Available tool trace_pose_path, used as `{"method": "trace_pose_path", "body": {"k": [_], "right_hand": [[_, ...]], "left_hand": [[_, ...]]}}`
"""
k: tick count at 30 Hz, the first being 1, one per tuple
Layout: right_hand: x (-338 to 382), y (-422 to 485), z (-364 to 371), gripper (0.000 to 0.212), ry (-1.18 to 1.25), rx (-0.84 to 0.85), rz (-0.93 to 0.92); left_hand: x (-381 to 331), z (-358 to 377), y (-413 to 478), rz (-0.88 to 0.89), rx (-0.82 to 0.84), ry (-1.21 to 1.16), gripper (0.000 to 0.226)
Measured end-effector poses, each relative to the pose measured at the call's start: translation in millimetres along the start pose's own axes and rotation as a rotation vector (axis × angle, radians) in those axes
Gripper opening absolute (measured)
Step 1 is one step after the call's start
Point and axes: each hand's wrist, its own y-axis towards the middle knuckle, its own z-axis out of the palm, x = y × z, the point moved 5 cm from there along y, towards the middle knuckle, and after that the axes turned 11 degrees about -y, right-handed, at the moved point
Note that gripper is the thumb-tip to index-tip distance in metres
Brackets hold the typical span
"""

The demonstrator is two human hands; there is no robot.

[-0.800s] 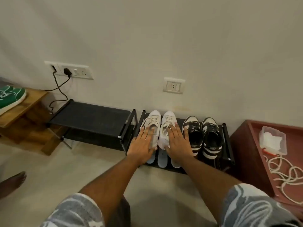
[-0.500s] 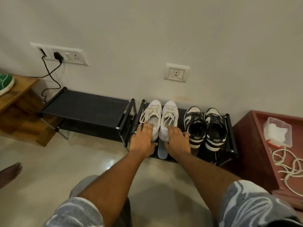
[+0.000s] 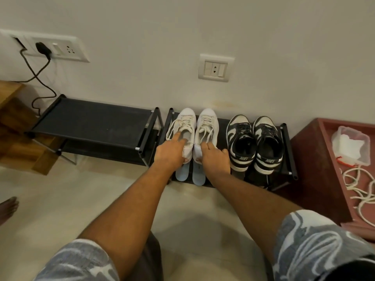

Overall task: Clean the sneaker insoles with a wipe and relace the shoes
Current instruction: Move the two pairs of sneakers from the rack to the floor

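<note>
Gripping heels to lift the pair off the shoe rack (image 3: 290, 155), probably: left hand (image 3: 170, 154) curled on left white sneaker (image 3: 183, 124), index inside; right hand (image 3: 215, 158) curled on right white sneaker (image 3: 208, 123). Insoles (image 3: 198, 176) lie just below.

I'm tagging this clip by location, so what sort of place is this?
Probably a home entryway or hallway: a low black shoe rack holds white sneakers and black-and-white sneakers side by side, with a wall socket above.
</note>
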Motion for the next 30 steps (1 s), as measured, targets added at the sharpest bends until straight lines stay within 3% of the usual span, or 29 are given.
{"method": "trace_pose_path", "body": {"k": [11,19,30], "right_hand": [[-5,15,-2,0.038,0.019,0.066,-0.043],[-5,25,-3,0.038,0.01,0.18,-0.031],[-4,-9,-20,0.019,0.047,0.002,-0.065]], "left_hand": [[-2,7,13,-0.041,0.08,0.01,0.05],[1,11,14,-0.072,0.083,-0.039,0.044],[-5,-4,-17,-0.043,-0.001,-0.105,0.031]]}}
